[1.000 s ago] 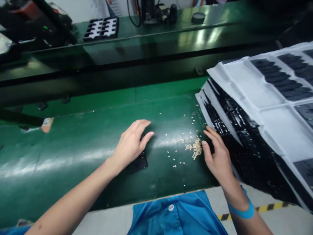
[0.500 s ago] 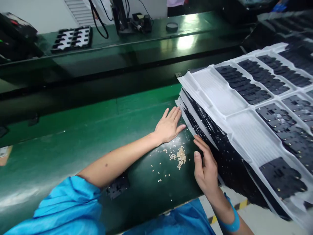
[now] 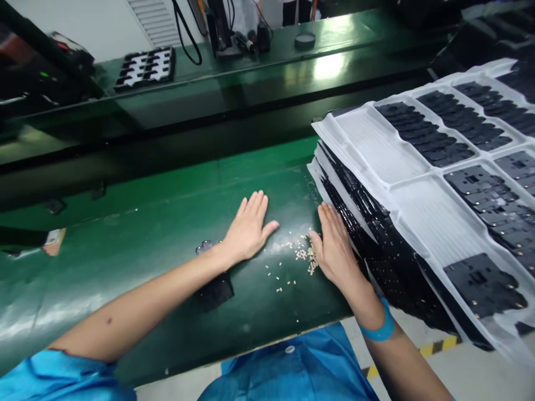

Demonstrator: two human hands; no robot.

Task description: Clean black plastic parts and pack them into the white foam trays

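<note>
A small heap of tiny cream-coloured pieces (image 3: 301, 254) lies on the green bench top (image 3: 175, 217), with several loose ones scattered to its left. My left hand (image 3: 248, 227) rests flat on the bench to the left of the heap, fingers stretched out and thumb apart, holding nothing. At the heap's right edge is my right hand (image 3: 334, 245), its fingers extended and its thumb over the pieces, covering some of them. Under my left forearm sits a flat black plastic part (image 3: 215, 289), partly hidden by the arm.
Stacked white trays (image 3: 412, 184) holding black plastic parts rise beside my right hand and overhang the bench's edge. A black-and-white tray (image 3: 146, 68) and a round black disc (image 3: 305, 40) stand on the rear ledge. Small dark parts (image 3: 98, 191) lie at the left.
My left hand has moved left, away from the tray stack. My right hand has come forward over the bench to the heap. The view has shifted slightly.
</note>
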